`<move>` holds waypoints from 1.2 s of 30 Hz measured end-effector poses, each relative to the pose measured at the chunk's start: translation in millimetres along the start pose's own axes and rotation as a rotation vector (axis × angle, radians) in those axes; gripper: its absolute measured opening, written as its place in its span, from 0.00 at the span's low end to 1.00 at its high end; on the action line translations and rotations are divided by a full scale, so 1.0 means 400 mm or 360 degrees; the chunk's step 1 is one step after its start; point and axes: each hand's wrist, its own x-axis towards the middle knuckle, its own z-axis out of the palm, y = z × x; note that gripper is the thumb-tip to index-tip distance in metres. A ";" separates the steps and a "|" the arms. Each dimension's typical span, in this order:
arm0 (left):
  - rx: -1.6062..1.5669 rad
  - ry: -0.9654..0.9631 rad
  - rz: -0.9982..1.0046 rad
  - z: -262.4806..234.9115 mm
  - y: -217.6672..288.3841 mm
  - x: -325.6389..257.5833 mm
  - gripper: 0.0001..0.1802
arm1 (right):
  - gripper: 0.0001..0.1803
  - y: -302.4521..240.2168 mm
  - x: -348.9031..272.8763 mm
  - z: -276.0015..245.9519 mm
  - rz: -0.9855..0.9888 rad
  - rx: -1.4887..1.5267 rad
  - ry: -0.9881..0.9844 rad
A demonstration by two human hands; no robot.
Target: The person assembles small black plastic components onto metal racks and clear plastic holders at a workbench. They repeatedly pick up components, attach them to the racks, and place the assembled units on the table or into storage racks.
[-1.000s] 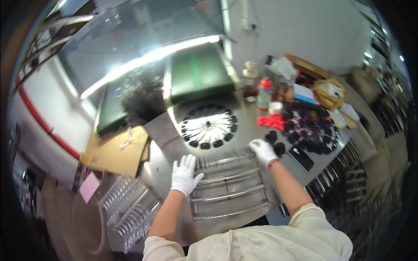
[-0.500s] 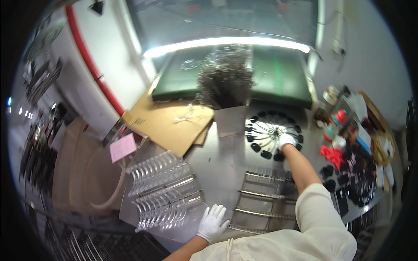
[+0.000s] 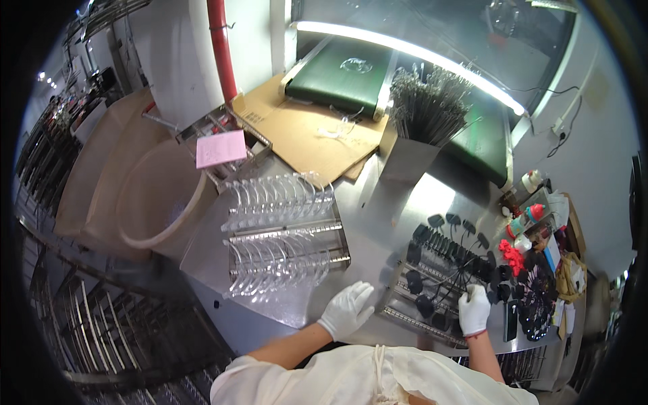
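My right hand [image 3: 474, 310], in a white glove, is closed on a wheel-shaped spoked holder [image 3: 460, 271] with black paddle-like pieces [image 3: 424, 305] at its spoke ends. The holder is over a metal rack [image 3: 398, 312] with several notched bars, at the front right of the table. What exactly the fingers pinch is hidden by the glove. My left hand [image 3: 346, 312], also white-gloved, holds nothing. Its fingers are spread by the rack's left side. Left of it, a second metal rack [image 3: 345, 260] carries two rows of clear curved lens-like pieces [image 3: 280, 260].
A box [image 3: 408, 162] of thin wire stems stands at the back, beside green conveyor belts [image 3: 341, 74]. Cardboard [image 3: 310, 128] lies at the back left, near a pink paper [image 3: 221, 149] and a large beige tub [image 3: 162, 202]. Bottles [image 3: 526, 219], a red cloth [image 3: 511, 258] and black pieces [image 3: 538, 297] crowd the right.
My right hand has brought the spoked holder from the back of the table nearer, over the right rack. My left hand stays open near the front. The view has turned left.
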 end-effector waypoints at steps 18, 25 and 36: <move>0.0230 -0.0592 0.0057 -0.179 -0.181 -0.107 0.18 | 0.39 -0.831 0.991 1.029 0.0462 0.1075 -0.0290; 0.0128 -0.0968 -0.0162 -0.149 -0.217 -0.106 0.25 | 0.15 -0.850 1.011 1.028 0.0741 0.1998 -0.0732; 0.0456 -0.0610 -0.0125 -0.367 -0.023 -0.079 0.09 | 0.13 -0.796 0.385 0.161 0.0389 0.2940 -0.1424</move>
